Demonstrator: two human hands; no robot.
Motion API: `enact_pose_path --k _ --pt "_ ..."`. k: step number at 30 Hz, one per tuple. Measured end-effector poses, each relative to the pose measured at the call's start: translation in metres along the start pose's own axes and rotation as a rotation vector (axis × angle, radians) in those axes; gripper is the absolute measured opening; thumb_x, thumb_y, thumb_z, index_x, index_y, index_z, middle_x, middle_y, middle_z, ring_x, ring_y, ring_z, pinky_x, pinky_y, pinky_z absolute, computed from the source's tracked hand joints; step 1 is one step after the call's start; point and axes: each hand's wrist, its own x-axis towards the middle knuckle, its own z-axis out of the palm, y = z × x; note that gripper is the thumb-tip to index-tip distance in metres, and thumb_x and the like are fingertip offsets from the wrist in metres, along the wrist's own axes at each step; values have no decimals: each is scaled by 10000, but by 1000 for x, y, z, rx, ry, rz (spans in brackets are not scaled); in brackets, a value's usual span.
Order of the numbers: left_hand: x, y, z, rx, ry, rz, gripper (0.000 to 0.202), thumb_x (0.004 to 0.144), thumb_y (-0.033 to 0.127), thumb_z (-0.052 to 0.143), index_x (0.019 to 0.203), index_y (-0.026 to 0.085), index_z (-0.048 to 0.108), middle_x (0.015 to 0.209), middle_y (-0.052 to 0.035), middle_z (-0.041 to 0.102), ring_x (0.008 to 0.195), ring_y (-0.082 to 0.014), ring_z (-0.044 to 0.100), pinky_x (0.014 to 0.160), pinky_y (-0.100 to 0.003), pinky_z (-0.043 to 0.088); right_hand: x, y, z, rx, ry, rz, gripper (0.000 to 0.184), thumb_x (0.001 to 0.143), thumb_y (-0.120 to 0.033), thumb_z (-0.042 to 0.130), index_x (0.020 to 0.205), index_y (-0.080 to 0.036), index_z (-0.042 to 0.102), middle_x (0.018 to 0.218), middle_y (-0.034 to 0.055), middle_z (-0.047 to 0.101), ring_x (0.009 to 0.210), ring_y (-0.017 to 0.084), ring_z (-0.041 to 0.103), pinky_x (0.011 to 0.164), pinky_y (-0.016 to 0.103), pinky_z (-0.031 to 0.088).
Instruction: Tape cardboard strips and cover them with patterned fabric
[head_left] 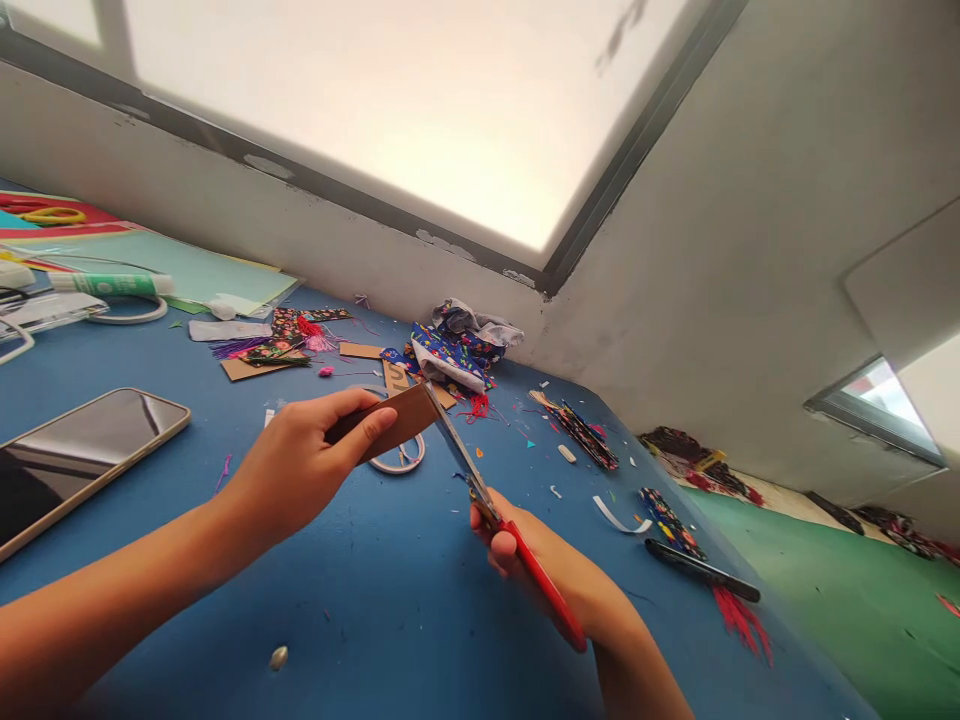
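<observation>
red scissors (538, 573) in right hand (556, 548)

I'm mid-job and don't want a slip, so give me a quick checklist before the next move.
1. Left hand has the brown card piece: ok, pinched with the thumb on top.
2. Right hand has the red-handled scissors: ok, held by the handle end.
3. Left thumb away from the blades: ok, set back from the card's end.
4. Blades around the card's edge: cannot tell; they overlap its end in this view.
5. Phone away from the scissors: ok, far left.
6. Table free of scraps: not ok, bits lie scattered.
</observation>
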Motion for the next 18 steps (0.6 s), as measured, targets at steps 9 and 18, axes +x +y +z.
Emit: enact_pose_path --k 9,18 --pt "-1 0 -1 5 16 2 354 850 553 457 844 240 622 726 42 613 693 -163 524 595 -255 345 -2 -4 1 -9 19 -107 746 703 -858 148 916 -203 435 773 4 449 622 143 384 570 285 379" --pt "-1 4 -3 6 9 -22 345 856 528 447 839 233 625 724 29 612 693 -174 529 601 -268 351 -2 -3 1 -9 12 -107 746 708 -854 132 926 -206 429 789 7 438 622 145 386 568 287 391"
